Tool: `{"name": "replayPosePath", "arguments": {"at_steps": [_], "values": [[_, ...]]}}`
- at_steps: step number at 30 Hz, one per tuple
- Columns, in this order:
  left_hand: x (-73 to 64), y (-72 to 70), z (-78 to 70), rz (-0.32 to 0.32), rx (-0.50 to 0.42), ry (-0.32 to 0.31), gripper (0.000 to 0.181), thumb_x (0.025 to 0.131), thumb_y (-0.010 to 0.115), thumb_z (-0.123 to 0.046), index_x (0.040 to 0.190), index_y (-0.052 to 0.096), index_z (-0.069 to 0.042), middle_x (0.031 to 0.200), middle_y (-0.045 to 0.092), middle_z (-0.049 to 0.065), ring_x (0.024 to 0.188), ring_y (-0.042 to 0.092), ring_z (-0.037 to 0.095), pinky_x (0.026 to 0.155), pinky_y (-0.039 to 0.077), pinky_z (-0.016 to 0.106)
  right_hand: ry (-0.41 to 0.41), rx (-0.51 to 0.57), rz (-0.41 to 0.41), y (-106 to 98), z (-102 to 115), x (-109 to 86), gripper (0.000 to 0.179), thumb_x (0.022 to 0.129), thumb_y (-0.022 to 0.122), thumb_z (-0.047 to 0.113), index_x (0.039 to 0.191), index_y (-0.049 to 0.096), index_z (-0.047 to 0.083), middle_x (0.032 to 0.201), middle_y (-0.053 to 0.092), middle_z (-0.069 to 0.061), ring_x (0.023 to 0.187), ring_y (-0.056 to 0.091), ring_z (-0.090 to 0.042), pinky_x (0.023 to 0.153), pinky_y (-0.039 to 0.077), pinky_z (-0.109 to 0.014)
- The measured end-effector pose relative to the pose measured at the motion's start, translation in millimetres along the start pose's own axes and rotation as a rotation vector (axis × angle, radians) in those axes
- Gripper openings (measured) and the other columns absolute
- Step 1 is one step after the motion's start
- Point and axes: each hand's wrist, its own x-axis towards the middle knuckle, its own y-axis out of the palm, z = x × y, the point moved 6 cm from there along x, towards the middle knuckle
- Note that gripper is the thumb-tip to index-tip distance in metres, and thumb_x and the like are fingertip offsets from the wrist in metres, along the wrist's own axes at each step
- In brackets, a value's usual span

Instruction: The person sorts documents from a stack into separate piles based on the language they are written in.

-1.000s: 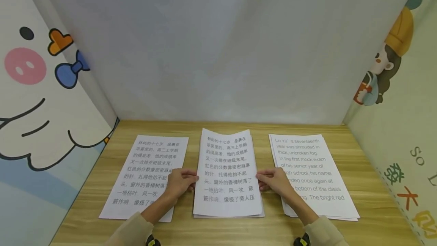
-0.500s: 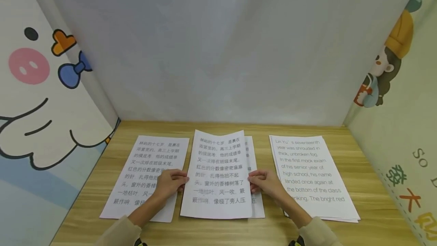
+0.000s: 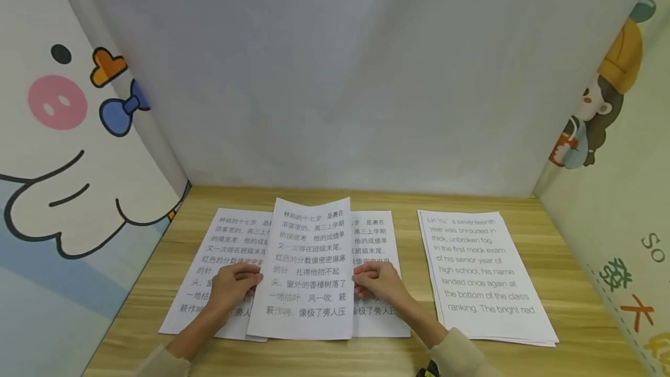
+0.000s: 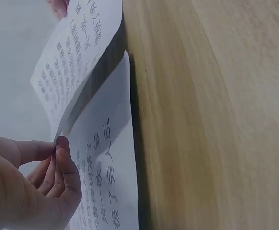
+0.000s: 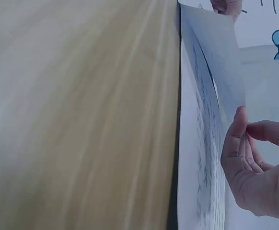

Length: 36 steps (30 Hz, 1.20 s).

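A white sheet of paper [image 3: 306, 301] printed with Chinese text is held up by both hands, its top edge bowed. My left hand [image 3: 232, 290] pinches its left edge between thumb and fingers; my right hand [image 3: 382, 287] pinches the right edge. The wrist views show the raised sheet [image 4: 82, 52] lifted above the papers below. It overlaps the left paper stack [image 3: 209, 249] and the middle paper stack [image 3: 377, 319], both with the same Chinese print. In the right wrist view, the right thumb and fingertips grip the sheet's edge [image 5: 226, 62].
To the right lies a stack of papers [image 3: 481, 272] with English text, its sheets slightly uneven. All rest on a wood-grain table [image 3: 419, 359]. A pale wall [image 3: 356, 74] stands behind, with cartoon-printed panels [image 3: 57, 150] on both sides.
Both hands have carried the sheet leftward off the middle stack, to between the left and middle stacks. More of the middle stack now shows, and the English stack is uncovered.
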Motion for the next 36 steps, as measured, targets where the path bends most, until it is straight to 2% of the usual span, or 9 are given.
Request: {"name": "replayPosePath", "arguments": {"at_steps": [9,18,22,26,32,36], "values": [[3.1,-40.2,20.1,-0.059,0.026,-0.047,0.035,0.098,0.066,-0.017,0.126,0.065,0.004,0.113,0.074,0.018,0.081,0.066,0.010,0.066,0.056,0.019,-0.004,0.038,0.046,41,10,10.8,0.023,0.094,0.069,0.009,0.109,0.068,-0.007,0.077,0.075,-0.006,0.066,0.071,-0.010,0.066,0.063,-0.026],[5.4,-79.5,36.5,-0.163,0.028,-0.095,0.037,0.099,0.064,-0.018,0.129,0.064,0.003,0.125,0.069,0.022,0.084,0.062,0.008,0.063,0.052,0.017,-0.040,0.120,0.091,89,20,19.2,0.022,0.093,0.068,0.005,0.110,0.067,-0.010,0.083,0.076,-0.016,0.066,0.072,-0.010,0.067,0.065,-0.031],[6.2,-92.1,43.7,-0.190,0.003,-0.117,0.039,0.099,0.063,-0.018,0.133,0.062,0.002,0.133,0.065,0.023,0.085,0.061,0.005,0.065,0.051,0.016,-0.058,0.119,0.103,104,22,22.3,0.021,0.093,0.068,0.005,0.109,0.068,-0.009,0.083,0.076,-0.016,0.065,0.070,-0.008,0.065,0.064,-0.028],[7.5,-103.3,50.5,-0.226,0.005,-0.139,0.040,0.101,0.062,-0.020,0.135,0.061,0.000,0.136,0.063,0.022,0.087,0.061,0.007,0.065,0.051,0.016,-0.085,0.125,0.109,117,27,23.1,0.020,0.092,0.068,0.003,0.108,0.068,-0.009,0.086,0.075,-0.020,0.065,0.069,-0.007,0.064,0.063,-0.025],[10.8,-114.9,60.6,-0.259,0.014,-0.166,0.042,0.101,0.063,-0.024,0.136,0.061,-0.001,0.130,0.066,0.021,0.086,0.062,0.013,0.063,0.050,0.021,-0.105,0.132,0.107,134,28,25.7,0.018,0.092,0.068,0.001,0.107,0.068,-0.010,0.087,0.074,-0.025,0.064,0.069,-0.008,0.063,0.063,-0.025],[14.6,-119.9,71.0,-0.266,0.020,-0.192,0.042,0.100,0.064,-0.025,0.135,0.063,-0.003,0.129,0.066,0.019,0.088,0.060,0.015,0.065,0.048,0.023,-0.132,0.102,0.093,146,25,28.7,0.017,0.092,0.067,-0.001,0.106,0.068,-0.011,0.085,0.074,-0.026,0.063,0.071,-0.014,0.060,0.063,-0.028]]}}
